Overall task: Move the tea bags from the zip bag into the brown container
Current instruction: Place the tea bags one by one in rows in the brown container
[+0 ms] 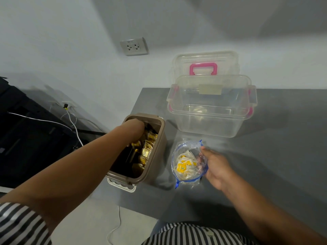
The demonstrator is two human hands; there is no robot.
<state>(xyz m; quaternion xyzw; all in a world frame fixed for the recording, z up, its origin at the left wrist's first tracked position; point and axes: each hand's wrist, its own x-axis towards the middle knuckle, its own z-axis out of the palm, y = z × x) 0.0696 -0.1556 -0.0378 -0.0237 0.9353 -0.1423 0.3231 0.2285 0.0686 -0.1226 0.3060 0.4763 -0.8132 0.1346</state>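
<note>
Tea bags (184, 166) lay partly in the zip bag (190, 145), which sat open on the desk (265, 156) just right of the brown container (160, 144); more yellow-tagged bags were stacked along the container's right inner wall. Left hand (135, 127) was plunged into the far end of the container, fingers hidden below the rim, so I could not tell whether they gripped a tea bag or had let go. Right hand (216, 167) pinched the right side of the zip bag's mouth, holding it open. A clear tub (212, 117) stood farther back on the desk, apart from both. Judged step: depositing a handful, transfer roughly midway. Next move would call for lifting the left hand clear, crossing right to the bag mouth and pinching another batch while the right hand steadies the bag.
</note>
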